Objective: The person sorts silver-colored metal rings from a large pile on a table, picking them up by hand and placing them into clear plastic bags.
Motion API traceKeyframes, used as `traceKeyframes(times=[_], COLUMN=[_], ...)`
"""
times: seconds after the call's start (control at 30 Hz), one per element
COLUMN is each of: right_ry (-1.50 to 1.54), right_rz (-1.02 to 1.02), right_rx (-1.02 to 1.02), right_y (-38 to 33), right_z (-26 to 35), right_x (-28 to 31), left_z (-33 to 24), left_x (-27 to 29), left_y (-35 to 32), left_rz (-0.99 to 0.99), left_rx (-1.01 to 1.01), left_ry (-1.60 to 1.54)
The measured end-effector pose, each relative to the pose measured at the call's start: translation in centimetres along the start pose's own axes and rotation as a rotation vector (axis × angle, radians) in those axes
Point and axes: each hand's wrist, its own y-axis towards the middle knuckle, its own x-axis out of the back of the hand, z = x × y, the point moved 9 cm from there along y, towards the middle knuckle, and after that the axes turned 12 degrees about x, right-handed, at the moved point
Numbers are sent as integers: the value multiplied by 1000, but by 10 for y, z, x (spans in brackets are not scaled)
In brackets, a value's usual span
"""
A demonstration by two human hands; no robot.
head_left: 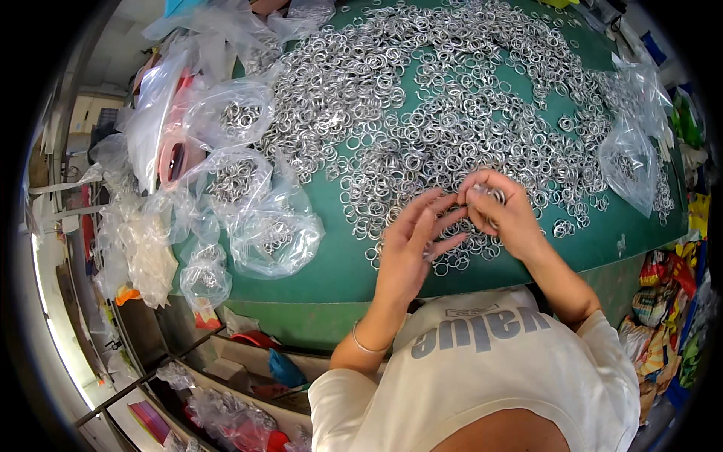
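Observation:
A wide heap of small silver metal rings (452, 113) covers a green table (331, 264). My right hand (503, 213) is closed around a small stack of rings (493, 196) above the near edge of the heap. My left hand (413, 245) hovers just left of it, fingers spread and pointing toward the stack, holding nothing that I can see. A thin bangle circles my left wrist.
Clear plastic bags with rings inside (256, 218) lie along the table's left side, and another bag (629, 154) lies at the right. Shelves with packets (226, 407) sit below at left. Colourful bags (670, 316) pile up at the right.

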Motion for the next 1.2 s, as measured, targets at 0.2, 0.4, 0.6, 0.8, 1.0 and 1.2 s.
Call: traceKeyframes(times=[0.2, 0.4, 0.6, 0.8, 1.0, 1.2], right_ry=[-1026, -1161, -1397, -377, 459, -933], right_rz=[306, 191, 389, 218, -4, 208], right_rx=[815, 750, 846, 286, -165, 418], right_y=[-13, 44, 67, 76, 65, 89], right_z=[51, 55, 26, 27, 6, 40], right_x=[-73, -45, -62, -6, 13, -3], left_z=[41, 29, -11, -62, -81, -84], left_x=[5, 26, 53, 77, 39, 33], left_y=[19, 19, 1, -19, -12, 0], left_rz=[165, 214, -68, -533, -771, -763], left_rx=[260, 62, -74, -556, -825, -808], left_ry=[-610, -381, -237, 760, 1354, 1444])
